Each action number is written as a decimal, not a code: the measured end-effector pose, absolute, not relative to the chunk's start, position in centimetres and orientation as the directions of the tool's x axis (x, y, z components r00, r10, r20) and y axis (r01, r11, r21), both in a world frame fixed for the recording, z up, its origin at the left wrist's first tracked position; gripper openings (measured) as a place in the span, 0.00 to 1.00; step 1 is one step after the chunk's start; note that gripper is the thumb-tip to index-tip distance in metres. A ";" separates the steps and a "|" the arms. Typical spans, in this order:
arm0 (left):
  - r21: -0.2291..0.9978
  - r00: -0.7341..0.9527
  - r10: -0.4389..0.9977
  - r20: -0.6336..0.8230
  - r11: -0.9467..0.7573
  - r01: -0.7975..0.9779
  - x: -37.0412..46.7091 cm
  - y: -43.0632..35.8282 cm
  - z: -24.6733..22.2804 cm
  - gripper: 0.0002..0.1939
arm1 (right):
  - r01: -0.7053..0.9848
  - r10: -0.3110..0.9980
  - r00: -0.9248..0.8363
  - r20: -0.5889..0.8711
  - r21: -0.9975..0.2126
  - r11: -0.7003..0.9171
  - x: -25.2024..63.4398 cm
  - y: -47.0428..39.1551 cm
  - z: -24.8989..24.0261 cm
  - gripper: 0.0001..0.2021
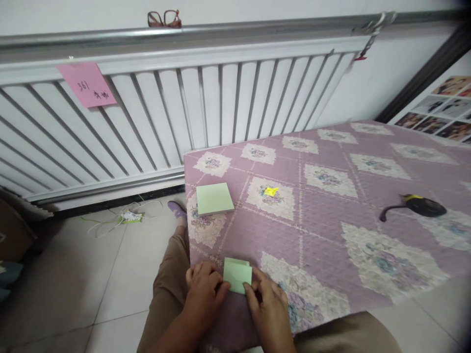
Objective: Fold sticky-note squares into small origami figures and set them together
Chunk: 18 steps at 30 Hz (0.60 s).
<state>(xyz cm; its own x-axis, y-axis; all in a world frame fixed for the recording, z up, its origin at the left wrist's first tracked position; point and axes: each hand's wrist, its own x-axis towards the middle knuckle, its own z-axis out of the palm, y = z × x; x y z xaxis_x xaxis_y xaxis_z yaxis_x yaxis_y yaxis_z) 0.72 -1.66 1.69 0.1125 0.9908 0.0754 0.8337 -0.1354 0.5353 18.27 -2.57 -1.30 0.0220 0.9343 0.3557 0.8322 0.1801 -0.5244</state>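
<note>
A small light-green sheet of paper, folded over with its back layer showing at the top, is held between my two hands near the table's front edge. My left hand pinches its left lower edge with thumb and curled fingers. At the right edge, my right hand grips the paper between thumb and fingers. Farther up on the left lies a pad of pale-green square paper. A small folded yellow paper piece rests on the cloth beyond my hands.
A purple floral cloth covers the table. Toward the right lies a dark object with a curved stem. Behind stands a white radiator with a pink note; glasses sit above its pipe. A power strip lies on the floor.
</note>
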 end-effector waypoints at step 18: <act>0.430 0.101 0.991 0.092 -0.131 0.893 1.1 -0.3 1.2 0.12 | 0.881 0.966 0.013 0.258 -0.460 0.111 18.1 -1.6 -0.9 0.08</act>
